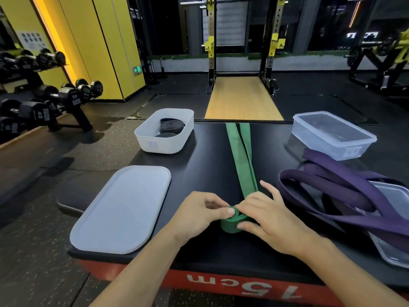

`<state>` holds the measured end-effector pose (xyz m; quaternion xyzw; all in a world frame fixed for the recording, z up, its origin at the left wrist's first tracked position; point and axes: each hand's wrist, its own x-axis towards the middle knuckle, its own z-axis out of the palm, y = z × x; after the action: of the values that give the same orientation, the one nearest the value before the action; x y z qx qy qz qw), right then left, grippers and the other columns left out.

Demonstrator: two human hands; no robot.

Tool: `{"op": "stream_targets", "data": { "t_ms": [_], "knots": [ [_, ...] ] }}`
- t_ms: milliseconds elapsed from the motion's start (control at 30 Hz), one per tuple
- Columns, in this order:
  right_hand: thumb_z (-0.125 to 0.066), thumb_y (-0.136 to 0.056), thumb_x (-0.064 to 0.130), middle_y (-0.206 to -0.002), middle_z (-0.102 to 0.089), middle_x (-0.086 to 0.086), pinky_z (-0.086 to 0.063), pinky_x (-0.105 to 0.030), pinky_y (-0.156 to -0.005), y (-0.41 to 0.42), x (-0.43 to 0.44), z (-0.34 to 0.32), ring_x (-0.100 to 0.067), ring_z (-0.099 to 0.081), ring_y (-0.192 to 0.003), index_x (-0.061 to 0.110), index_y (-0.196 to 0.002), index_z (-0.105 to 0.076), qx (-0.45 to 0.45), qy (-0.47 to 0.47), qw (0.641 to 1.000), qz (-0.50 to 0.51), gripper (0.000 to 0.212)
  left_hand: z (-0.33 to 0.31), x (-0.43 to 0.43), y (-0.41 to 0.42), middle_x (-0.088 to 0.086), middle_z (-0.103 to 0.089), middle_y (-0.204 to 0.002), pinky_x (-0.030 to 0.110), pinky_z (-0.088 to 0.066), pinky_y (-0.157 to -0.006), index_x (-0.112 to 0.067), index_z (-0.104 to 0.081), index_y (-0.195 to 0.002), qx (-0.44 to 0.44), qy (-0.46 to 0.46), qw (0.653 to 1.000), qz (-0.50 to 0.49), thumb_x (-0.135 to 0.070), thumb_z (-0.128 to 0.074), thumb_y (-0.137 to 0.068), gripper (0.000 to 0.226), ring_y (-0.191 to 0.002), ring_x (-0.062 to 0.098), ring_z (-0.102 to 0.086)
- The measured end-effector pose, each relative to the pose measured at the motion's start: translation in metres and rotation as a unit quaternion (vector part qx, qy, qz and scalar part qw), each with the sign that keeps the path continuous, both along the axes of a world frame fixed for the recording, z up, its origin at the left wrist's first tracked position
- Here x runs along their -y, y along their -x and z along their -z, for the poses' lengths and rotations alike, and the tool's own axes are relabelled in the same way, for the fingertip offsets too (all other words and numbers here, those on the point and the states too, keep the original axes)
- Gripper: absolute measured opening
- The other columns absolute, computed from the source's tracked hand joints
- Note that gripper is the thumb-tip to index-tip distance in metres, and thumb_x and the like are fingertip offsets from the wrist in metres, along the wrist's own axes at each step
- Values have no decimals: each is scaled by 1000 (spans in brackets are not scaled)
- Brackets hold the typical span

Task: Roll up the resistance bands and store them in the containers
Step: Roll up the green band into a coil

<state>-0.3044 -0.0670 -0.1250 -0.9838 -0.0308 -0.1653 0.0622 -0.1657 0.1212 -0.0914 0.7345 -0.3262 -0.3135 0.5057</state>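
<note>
Green resistance band (241,160) lies stretched lengthwise down the black platform top (199,173), its near end folded into a first small coil pinched between left hand (197,214) and right hand (269,218), fingers of both curled onto the coil. Risk: coil is only starting, so any slack grip lets the rubber spring open; uneven feed from the two trailing strands would skew the roll, making it fit poorly in the white container (150,138) or clear container (309,134).

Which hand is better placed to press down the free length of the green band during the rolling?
Probably the right hand: its fingers lie beside the green band beyond the roll. The left hand pinches the roll's side.
</note>
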Motion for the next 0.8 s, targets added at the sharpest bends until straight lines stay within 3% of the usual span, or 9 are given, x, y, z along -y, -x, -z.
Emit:
{"op": "stream_targets", "data": {
  "t_ms": [133, 233, 333, 433, 500, 567, 633, 800],
  "knots": [
    [-49, -98, 58, -105, -59, 20, -11, -46, -125, 1, -1, 12, -4, -56, -114, 32, -111, -63, 82, 18, 996, 11, 32, 10, -2, 6, -11, -74, -99, 8, -46, -84, -30, -83, -104, 85, 25, 996, -14, -33, -72, -96, 14, -97, -2, -68],
    [-53, -97, 59, -96, -62, 19, -21, -47, -121, 1, -2, 8, -5, -59, -102, 31, -105, -68, 110, 32, 993, 8, 33, 19, -3, 10, -7, -65, -101, 11, -45, -87, -39, -81, -106, 102, 42, 994, -22, -40, -66, -99, 17, -99, 1, -64],
    [-52, -95, 63, -78, -61, 17, -31, -39, -114, -3, -11, 1, -9, -57, -81, 27, -91, -72, 119, 44, 992, 18, 41, 23, -1, 10, -5, -65, -104, 15, -50, -90, -36, -80, -109, 98, 52, 994, -7, -38, -71, -96, 16, -99, 5, -67],
    [-55, -93, 66, -65, -51, 14, -42, -31, -91, -7, -31, 7, -11, -47, -68, 25, -74, -63, 119, -10, 991, 54, 46, 22, -3, 3, -2, -67, -108, 17, -50, -93, -29, -77, -120, 82, 62, 995, 16, -27, -72, -97, 24, -102, 5, -68],
    [-59, -91, 67, -65, -46, 13, -40, -28, -74, -7, -40, 13, -12, -42, -65, 25, -72, -55, 134, -36, 988, 69, 46, 20, -7, -1, 1, -73, -107, 22, -52, -95, -25, -74, -125, 34, 85, 995, 26, -20, -77, -93, 32, -103, 10, -71],
    [-61, -89, 69, -66, -44, 13, -37, -29, -70, -6, -39, 15, -11, -40, -64, 25, -73, -50, 134, -37, 988, 67, 48, 20, -8, -3, 3, -77, -101, 25, -55, -93, -19, -73, -117, 10, 105, 994, 21, -16, -84, -87, 32, -99, 15, -73],
    [-61, -86, 75, -68, -44, 15, -38, -28, -74, -7, -32, 11, -10, -40, -65, 27, -76, -48, 104, -31, 993, 45, 51, 21, -9, -3, 5, -78, -98, 26, -56, -90, -12, -69, -105, 11, 118, 993, 10, -12, -87, -82, 28, -96, 20, -74],
    [-59, -86, 76, -86, -52, 20, -23, -24, -114, -6, -8, -1, -1, -53, -89, 34, -93, -55, -1, -79, 997, -18, 43, 20, -9, -6, 3, -80, -97, 28, -57, -90, -14, -73, -96, 19, 104, 994, 20, -15, -88, -81, 21, -95, 18, -75]
  ]
}}
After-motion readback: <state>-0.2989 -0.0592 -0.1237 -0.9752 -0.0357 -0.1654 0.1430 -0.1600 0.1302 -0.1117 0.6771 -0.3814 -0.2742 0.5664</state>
